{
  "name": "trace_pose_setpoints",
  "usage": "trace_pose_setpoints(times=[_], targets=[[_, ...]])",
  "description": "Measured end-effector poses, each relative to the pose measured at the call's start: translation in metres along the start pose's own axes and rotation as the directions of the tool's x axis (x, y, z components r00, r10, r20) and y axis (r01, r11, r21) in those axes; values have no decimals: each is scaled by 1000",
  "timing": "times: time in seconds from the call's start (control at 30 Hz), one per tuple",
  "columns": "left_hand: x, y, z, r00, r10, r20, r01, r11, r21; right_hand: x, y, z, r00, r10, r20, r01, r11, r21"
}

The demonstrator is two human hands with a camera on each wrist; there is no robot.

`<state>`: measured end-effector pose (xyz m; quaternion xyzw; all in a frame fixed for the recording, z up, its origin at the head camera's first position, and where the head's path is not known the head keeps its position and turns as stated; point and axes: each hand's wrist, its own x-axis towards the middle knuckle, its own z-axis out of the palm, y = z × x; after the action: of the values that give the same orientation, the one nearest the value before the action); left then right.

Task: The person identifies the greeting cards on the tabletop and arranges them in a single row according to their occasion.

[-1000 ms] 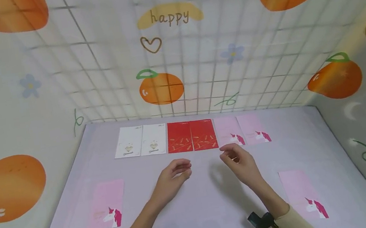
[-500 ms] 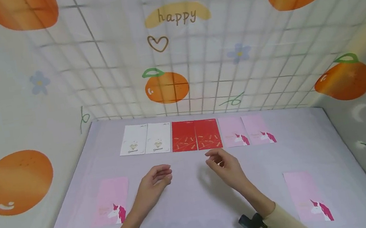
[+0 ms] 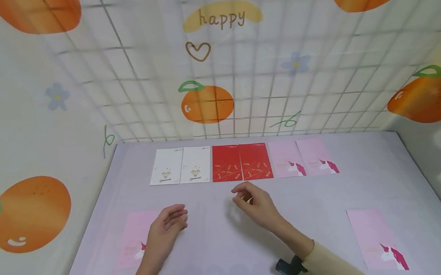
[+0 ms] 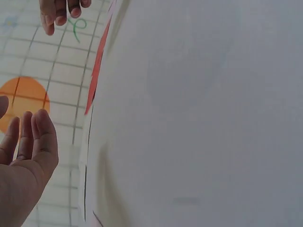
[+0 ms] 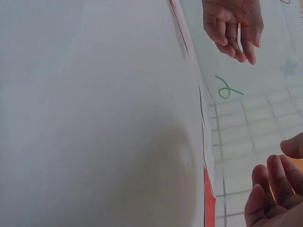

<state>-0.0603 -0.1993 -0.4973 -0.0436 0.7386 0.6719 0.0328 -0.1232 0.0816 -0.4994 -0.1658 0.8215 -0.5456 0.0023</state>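
Note:
My left hand [image 3: 163, 231] hovers over the left of the table, fingers loosely bent and holding nothing. It overlaps part of a pink unicorn card [image 3: 134, 231] in the head view. Just below the two red cards [image 3: 225, 161], my right hand [image 3: 258, 205] floats with relaxed, curved fingers and nothing in its grasp; its shadow falls on the table. Each wrist view shows bare fingers, with the left hand [image 4: 28, 163] and the right hand [image 5: 279, 194] both above the surface. Another pink unicorn card [image 3: 369, 229] lies alone at the right.
Along the back edge of the pale table [image 3: 222, 261] runs a row: two white diamond-print cards [image 3: 166, 164], the red pair, then two pink unicorn cards [image 3: 284, 152]. Behind them rises a wire grid [image 3: 257, 98] with an orange-print sheet. Black wrist-camera mounts [image 3: 290, 267] stick out near the sleeves.
Both hands have drifted left over the table, the left hand coming over the left pink card, the right hand passing from the pink cards to the red ones. The head view has turned slightly left.

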Motion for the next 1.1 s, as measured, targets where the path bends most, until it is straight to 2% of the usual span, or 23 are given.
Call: trace_pose_setpoints(times=[0.2,0.37,0.47,0.57,0.77,0.9,1.1], targets=[[-4,-6,-24,999,-19,-36,20,999,40,6,-3,17,999,5,40,-6,1000,5],[-8,-11,-46,997,-32,-68,42,987,153,11,-5,34,997,7,71,-8,1000,17],[-10,-13,-61,994,-39,-100,63,965,254,15,-8,45,996,4,86,-7,999,34],[-10,-15,-78,991,-58,-123,98,932,349,20,-10,57,995,2,98,-6,999,41],[-5,-21,-114,989,-76,-126,128,867,481,30,-15,82,991,16,130,-26,996,80],[0,-23,-132,990,-83,-113,130,850,510,37,-15,100,989,34,143,-50,993,111],[11,-25,-147,992,-110,-69,130,836,533,45,-14,132,986,70,151,-86,991,107]])
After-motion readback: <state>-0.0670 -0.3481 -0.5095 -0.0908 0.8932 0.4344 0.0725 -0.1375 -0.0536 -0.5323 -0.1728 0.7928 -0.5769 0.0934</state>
